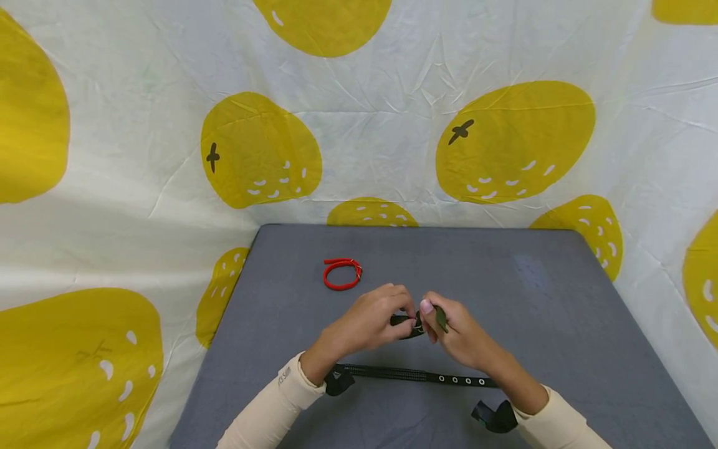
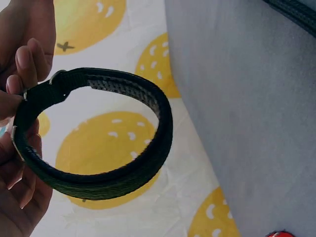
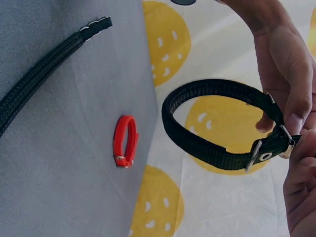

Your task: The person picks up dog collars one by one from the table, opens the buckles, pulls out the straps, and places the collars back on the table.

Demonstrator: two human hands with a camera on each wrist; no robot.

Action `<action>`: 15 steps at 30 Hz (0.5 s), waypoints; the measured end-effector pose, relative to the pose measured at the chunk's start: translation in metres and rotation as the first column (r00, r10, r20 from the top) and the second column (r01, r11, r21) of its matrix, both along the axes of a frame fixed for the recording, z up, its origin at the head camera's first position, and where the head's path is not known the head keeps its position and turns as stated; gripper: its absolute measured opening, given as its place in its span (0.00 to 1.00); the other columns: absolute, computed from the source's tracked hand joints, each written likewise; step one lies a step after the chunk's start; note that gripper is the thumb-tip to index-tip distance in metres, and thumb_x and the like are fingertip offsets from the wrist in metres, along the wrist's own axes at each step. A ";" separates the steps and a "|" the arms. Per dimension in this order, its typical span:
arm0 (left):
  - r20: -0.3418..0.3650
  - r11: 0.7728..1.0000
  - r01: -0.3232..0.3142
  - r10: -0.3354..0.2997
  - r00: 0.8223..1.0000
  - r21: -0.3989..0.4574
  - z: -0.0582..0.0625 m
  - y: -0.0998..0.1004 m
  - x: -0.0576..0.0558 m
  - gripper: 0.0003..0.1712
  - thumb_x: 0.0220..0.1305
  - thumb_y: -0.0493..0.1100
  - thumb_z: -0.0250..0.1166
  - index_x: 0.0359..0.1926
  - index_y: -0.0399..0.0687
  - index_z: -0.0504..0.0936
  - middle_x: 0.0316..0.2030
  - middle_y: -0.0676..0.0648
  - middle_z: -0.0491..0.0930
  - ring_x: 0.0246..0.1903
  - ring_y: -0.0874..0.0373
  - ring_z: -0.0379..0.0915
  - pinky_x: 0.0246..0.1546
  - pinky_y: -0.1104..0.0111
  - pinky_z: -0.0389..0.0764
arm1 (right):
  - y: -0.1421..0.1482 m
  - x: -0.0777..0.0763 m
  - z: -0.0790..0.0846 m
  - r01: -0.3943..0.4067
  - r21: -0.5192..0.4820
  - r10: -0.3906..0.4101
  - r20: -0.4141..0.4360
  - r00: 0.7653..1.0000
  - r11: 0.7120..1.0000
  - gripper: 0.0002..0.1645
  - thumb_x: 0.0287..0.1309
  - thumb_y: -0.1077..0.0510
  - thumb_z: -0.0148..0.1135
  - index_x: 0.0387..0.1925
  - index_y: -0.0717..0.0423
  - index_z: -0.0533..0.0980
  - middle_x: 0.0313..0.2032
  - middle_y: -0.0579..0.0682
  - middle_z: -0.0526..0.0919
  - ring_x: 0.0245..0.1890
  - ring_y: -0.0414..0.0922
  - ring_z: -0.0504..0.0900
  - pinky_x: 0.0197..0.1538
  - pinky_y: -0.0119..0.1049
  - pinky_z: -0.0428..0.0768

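Note:
A dark green dog collar (image 2: pixel 98 190) is bent into a loop in the air above the table, its strap running through a metal buckle (image 3: pixel 254 155). My left hand (image 1: pixel 374 317) pinches the band beside the buckle. The strap's end (image 1: pixel 441 318) sticks out of my right hand (image 1: pixel 461 333), which grips it between thumb and fingers. In the right wrist view, a metal eyelet (image 3: pixel 265 156) shows next to the buckle. Fingers hide part of the fastening in each view.
Farther back on the grey table (image 1: pixel 493 274) lies a coiled red collar (image 1: pixel 340 287). A black collar with several eyelets (image 1: pixel 387 373) stretches across the table nearer me, below both hands. White cloth with yellow fruit prints (image 1: pixel 370 156) hangs around the table.

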State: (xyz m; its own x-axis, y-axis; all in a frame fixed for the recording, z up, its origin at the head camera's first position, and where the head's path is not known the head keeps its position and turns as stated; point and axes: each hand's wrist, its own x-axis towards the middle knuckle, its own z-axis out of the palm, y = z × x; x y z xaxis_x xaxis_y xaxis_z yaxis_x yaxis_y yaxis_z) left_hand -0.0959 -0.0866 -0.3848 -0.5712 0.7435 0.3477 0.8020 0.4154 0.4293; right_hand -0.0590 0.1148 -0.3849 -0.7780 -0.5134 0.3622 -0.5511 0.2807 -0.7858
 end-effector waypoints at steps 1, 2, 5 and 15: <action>-0.009 1.000 0.001 -0.001 1.000 0.005 0.000 0.000 0.000 0.02 0.60 0.44 0.63 0.34 0.57 0.77 0.35 0.62 0.72 0.33 0.68 0.63 0.32 0.83 0.66 | 0.000 0.000 0.002 -0.003 -0.005 0.003 0.005 1.000 1.000 0.17 0.68 0.74 0.38 0.26 0.57 0.67 0.17 0.47 0.69 0.16 0.34 0.66 0.20 0.28 0.68; -0.018 1.000 0.000 0.000 1.000 0.007 -0.001 -0.001 0.000 0.02 0.60 0.44 0.62 0.34 0.57 0.76 0.34 0.62 0.71 0.33 0.69 0.62 0.32 0.83 0.66 | -0.001 0.000 0.004 -0.008 -0.012 0.008 0.012 1.000 1.000 0.17 0.68 0.74 0.38 0.26 0.57 0.67 0.17 0.48 0.69 0.16 0.34 0.67 0.20 0.28 0.68; -0.035 1.000 -0.001 0.001 0.999 0.010 0.000 -0.001 0.001 0.02 0.61 0.44 0.60 0.34 0.57 0.74 0.33 0.62 0.70 0.31 0.69 0.60 0.30 0.82 0.64 | -0.003 0.002 0.011 -0.016 -0.034 0.017 0.050 0.999 0.999 0.17 0.68 0.74 0.36 0.26 0.60 0.67 0.17 0.51 0.69 0.16 0.35 0.67 0.20 0.29 0.68; 0.082 1.000 0.014 -0.014 0.997 0.003 0.003 0.001 0.005 0.02 0.66 0.43 0.53 0.36 0.53 0.68 0.32 0.58 0.64 0.25 0.69 0.61 0.25 0.83 0.65 | 0.001 0.001 0.014 -0.002 -0.149 0.035 0.217 0.975 0.989 0.18 0.73 0.65 0.32 0.28 0.61 0.67 0.21 0.54 0.72 0.14 0.45 0.72 0.18 0.36 0.73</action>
State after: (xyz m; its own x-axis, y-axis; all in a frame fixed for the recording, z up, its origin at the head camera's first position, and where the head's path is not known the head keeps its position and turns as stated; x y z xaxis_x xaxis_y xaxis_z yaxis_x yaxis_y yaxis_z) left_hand -0.0907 -0.0856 -0.3820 -0.5872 0.7511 0.3018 0.7700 0.4033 0.4944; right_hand -0.0576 0.1162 -0.3710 -0.8377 -0.4822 0.2566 -0.3651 0.1448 -0.9196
